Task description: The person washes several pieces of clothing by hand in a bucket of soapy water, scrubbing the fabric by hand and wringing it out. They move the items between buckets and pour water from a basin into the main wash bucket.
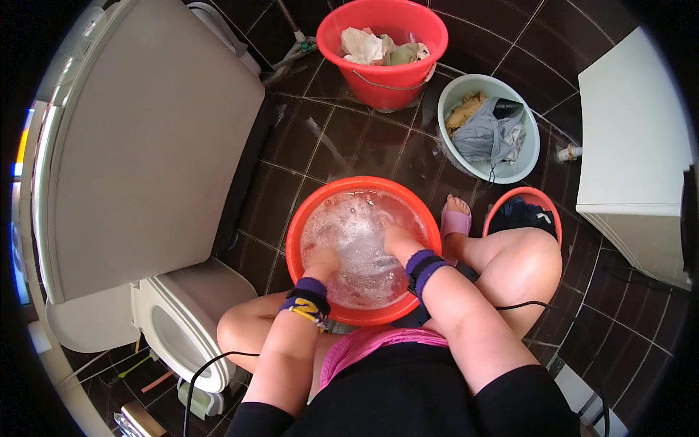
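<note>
You squatted over the round orange plastic basin (298,240) of foamy water, and everything else sat around it. Your left hand (324,260) and right hand (397,239) were both plunged into the suds (357,229) inside that basin, wrists banded in purple straps. The foam hid the fingers, so I could not tell whether either grip was closed on cloth or spread wide; no garment showed above the water.

To wash well there, you needed to keep both hands low in the basin, rub cloth against cloth under the surface, and avoid slopping over the near rim onto your knees.

Just right of the basin lay a smaller orange bowl of dark clothing (524,215). Beyond the basin stood a pale blue tub of grey and yellow laundry (489,125), and farthest, a red bucket with a wire handle (382,51).
</note>
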The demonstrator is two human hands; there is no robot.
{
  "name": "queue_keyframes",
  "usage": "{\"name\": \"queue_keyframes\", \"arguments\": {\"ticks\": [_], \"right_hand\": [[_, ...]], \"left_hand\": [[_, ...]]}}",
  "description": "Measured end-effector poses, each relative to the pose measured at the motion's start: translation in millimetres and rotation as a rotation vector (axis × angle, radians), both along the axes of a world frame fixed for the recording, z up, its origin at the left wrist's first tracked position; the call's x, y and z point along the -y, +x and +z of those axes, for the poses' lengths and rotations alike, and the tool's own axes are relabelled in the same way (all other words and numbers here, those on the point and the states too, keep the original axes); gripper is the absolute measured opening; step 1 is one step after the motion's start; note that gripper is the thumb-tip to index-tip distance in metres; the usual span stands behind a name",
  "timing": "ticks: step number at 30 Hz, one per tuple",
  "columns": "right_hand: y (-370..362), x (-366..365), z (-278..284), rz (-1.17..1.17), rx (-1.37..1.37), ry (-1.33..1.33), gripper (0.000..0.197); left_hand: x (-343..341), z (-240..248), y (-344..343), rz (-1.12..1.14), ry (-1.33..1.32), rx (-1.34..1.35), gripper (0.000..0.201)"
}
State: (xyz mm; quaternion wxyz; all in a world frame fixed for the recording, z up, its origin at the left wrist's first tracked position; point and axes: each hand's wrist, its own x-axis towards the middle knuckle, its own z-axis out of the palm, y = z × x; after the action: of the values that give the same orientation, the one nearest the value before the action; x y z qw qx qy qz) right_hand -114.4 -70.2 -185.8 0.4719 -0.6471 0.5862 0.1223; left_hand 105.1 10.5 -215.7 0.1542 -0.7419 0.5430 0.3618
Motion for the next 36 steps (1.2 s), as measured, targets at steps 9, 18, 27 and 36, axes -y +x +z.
{"name": "queue_keyframes", "arguments": {"ticks": [9,18,27,36], "right_hand": [[-33.5,13.0,151.1,0.088,0.260,-0.388,0.071],[-42.0,-0.3,353.0,0.095,0.689,-0.834,0.053],[-45.3,-7.6,471.7,0.109,1.171,-1.096,0.038],[-45.2,-22.0,336.2,0.145,0.638,-0.628,0.065]], "left_hand": [[13.4,190.8,-2.1,0.109,-0.351,-0.297,0.078],[0.0,384.7,-14.1,0.283,-0.749,-0.747,0.072],[-16.8,516.0,-35.4,0.364,-1.218,-1.095,0.066],[-2.5,341.3,-35.8,0.187,-1.072,-0.593,0.063]]}}
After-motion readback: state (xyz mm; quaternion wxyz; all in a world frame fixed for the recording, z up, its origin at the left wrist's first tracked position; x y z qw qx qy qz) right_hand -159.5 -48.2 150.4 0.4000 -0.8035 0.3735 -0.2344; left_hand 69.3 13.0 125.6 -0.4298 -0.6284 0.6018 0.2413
